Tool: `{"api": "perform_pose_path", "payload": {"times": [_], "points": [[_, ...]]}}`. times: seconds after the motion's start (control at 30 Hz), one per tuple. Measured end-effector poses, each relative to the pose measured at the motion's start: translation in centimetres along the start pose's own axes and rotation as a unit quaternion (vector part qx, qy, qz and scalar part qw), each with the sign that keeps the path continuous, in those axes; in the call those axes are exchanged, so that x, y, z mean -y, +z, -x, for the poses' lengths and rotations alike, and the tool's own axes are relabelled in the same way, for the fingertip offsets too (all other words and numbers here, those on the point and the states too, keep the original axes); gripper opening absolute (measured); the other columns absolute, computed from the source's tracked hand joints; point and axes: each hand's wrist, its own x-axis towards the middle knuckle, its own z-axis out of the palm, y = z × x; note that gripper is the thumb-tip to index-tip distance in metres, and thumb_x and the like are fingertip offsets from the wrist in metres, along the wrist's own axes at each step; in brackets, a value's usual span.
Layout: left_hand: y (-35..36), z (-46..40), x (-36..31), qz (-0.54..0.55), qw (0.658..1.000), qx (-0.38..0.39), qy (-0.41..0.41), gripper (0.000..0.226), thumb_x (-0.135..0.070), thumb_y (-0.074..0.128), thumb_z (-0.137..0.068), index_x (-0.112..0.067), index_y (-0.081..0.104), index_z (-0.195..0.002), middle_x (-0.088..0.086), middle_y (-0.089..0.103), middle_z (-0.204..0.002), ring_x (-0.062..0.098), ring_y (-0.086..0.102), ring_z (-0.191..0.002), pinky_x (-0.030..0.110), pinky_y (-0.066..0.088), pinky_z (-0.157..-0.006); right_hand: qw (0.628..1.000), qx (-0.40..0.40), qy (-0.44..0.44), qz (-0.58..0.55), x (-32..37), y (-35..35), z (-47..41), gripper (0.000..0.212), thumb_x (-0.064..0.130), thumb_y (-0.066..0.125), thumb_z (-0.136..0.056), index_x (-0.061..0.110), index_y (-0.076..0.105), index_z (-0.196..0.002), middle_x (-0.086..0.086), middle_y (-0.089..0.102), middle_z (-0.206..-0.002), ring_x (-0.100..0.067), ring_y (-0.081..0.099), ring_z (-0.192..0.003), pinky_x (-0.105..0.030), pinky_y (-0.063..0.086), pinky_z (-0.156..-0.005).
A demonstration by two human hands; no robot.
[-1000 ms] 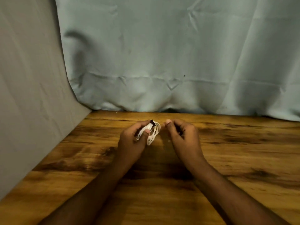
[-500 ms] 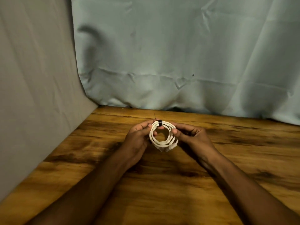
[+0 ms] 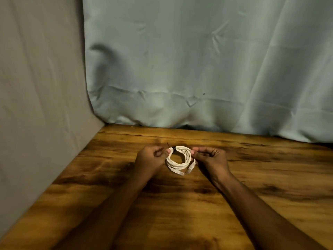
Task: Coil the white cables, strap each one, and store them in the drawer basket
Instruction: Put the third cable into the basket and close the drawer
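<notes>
A white cable (image 3: pixel 177 165) is wound into a small round coil just above the wooden table (image 3: pixel 252 186), its two plugs hanging at the lower right. A black strap (image 3: pixel 173 148) is wrapped around the coil at its top left, with a thin tail sticking out to the left. My left hand (image 3: pixel 150 159) pinches the coil's left side beside the strap. My right hand (image 3: pixel 210 157) pinches the coil's right side between thumb and fingers. The drawer basket is not in sight.
A pale green cloth (image 3: pixel 198 69) hangs behind the table's far edge. A grey cloth (image 3: pixel 36 87) closes off the left side. Dark grain patches mark the tabletop.
The bunched cable between my hands has been turned to face me as a round coil with the strap at the top. Both hands now sit slightly farther apart on its sides.
</notes>
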Motion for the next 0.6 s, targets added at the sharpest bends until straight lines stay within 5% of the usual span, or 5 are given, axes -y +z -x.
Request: {"api": "perform_pose_path", "payload": {"times": [0.17,0.4,0.6], "points": [[0.6,1.1,-1.1,0.143,0.984,0.061,-0.086,0.025,-0.022,0.078,-0.085,-0.003,0.074,-0.102,0.011,0.078,-0.081,0.022,0.074,-0.067,0.026,0.062,-0.061,0.997,-0.048,0.020,-0.054,0.8,-0.7,2.8,0.012,-0.012,0.075,-0.083,-0.002,0.076,-0.088,-0.017,0.078,-0.082,-0.021,0.074,-0.068,-0.029,0.063,-0.064],[3.9,4.7,-3.7,0.180,0.974,0.132,-0.032,0.015,-0.021,0.078,-0.083,-0.011,0.078,-0.094,0.012,0.078,-0.084,0.028,0.075,-0.078,0.034,0.063,-0.074,0.993,-0.096,0.006,-0.071,2.6,-5.5,9.0,0.020,-0.007,0.076,-0.086,0.008,0.080,-0.074,-0.015,0.078,-0.082,-0.022,0.072,-0.072,-0.033,0.061,-0.073],[10.8,9.6,-9.3,0.187,0.953,0.236,0.014,0.010,-0.011,0.072,-0.088,-0.010,0.077,-0.096,0.013,0.076,-0.077,0.012,0.069,-0.064,0.021,0.060,-0.067,0.984,-0.173,-0.011,-0.036,7.7,-14.3,16.2,0.005,-0.006,0.076,-0.086,-0.001,0.075,-0.087,-0.006,0.074,-0.067,-0.013,0.061,-0.053,-0.024,0.058,-0.056]]}}
